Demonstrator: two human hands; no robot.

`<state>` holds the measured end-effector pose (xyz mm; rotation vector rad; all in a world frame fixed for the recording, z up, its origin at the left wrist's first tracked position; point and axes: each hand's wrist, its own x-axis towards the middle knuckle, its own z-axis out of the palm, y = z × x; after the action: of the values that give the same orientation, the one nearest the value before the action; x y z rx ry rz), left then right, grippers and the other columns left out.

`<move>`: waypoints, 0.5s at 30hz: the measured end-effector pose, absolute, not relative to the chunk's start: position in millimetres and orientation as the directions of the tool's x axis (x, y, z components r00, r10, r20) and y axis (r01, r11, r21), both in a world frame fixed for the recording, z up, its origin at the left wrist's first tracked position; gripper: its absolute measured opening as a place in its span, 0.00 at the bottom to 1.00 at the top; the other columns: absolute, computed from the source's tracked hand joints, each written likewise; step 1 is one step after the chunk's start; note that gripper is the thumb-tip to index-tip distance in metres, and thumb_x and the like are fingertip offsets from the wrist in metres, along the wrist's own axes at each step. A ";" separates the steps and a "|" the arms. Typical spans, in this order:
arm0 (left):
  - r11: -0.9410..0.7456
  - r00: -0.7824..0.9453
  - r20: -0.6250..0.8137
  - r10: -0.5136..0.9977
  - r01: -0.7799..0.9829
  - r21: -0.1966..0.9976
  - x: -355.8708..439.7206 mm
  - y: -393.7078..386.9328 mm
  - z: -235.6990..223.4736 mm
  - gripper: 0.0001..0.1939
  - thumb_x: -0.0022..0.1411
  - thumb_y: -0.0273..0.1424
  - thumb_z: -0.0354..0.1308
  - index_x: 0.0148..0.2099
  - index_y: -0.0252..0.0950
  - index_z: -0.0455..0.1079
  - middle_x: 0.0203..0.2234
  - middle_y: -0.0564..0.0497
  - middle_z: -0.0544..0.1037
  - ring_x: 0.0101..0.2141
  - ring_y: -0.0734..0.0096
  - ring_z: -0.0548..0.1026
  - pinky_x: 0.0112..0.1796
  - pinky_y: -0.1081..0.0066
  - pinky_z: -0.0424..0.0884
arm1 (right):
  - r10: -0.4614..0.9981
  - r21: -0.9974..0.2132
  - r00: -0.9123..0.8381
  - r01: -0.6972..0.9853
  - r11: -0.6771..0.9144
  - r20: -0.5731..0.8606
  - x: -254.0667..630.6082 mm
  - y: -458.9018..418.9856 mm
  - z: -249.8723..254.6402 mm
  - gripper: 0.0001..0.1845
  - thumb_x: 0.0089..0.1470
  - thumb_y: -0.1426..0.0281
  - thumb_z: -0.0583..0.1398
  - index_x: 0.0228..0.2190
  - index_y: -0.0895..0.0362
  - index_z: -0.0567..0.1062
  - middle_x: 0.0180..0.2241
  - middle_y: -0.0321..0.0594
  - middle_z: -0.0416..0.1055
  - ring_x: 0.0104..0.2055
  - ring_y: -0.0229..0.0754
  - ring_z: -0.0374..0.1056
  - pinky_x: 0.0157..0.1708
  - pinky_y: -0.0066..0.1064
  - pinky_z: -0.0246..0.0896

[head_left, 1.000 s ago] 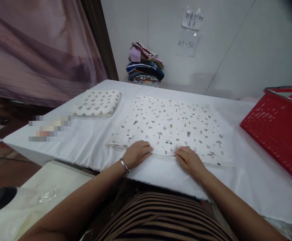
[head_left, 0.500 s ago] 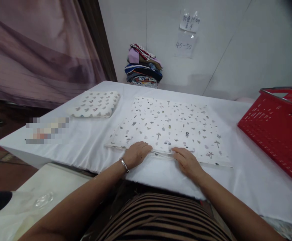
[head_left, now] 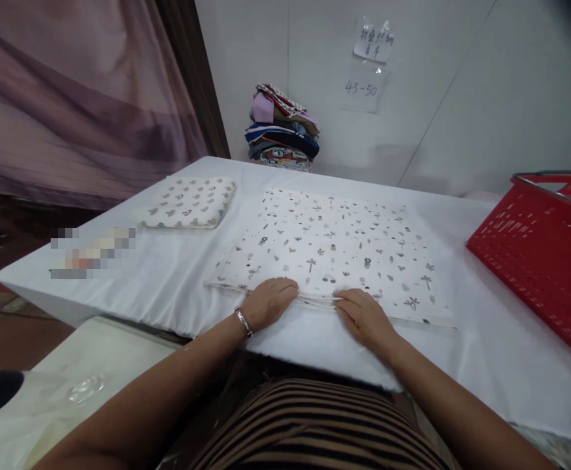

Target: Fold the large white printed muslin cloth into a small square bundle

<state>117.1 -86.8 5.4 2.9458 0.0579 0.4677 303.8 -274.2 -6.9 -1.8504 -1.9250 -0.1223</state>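
Ideally, L hand (head_left: 270, 303) & R hand (head_left: 365, 318), fingers loosely curled at white printed cloth's (head_left: 334, 245) near edge, grip unclear, align layers evenly.

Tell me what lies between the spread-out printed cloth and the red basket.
Only white tablecloth lies between the printed cloth and the red basket, as the head view shows.

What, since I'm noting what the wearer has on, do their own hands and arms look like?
Both hands, left and right, are gloveless. A slim, silver-coloured metal bracelet circles the left wrist; none shows on the right. No sleeves cover either forearm.
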 end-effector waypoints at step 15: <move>-1.000 0.957 0.289 -0.020 -0.025 0.014 118.9 -91.0 3.9 0.12 0.65 0.27 0.41 0.34 0.35 0.65 0.38 0.51 0.71 0.39 0.70 0.66 0.42 0.68 0.61 | 0.876 -0.095 -0.060 0.988 0.120 0.479 305.8 -278.0 -8.6 0.12 0.57 0.77 0.49 0.34 0.56 0.72 0.42 0.44 0.68 0.44 0.45 0.60 0.41 0.37 0.58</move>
<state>118.9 -91.0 3.9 3.0906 -0.0356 0.4565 305.8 -278.0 -8.6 -1.8025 -1.9850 -0.3610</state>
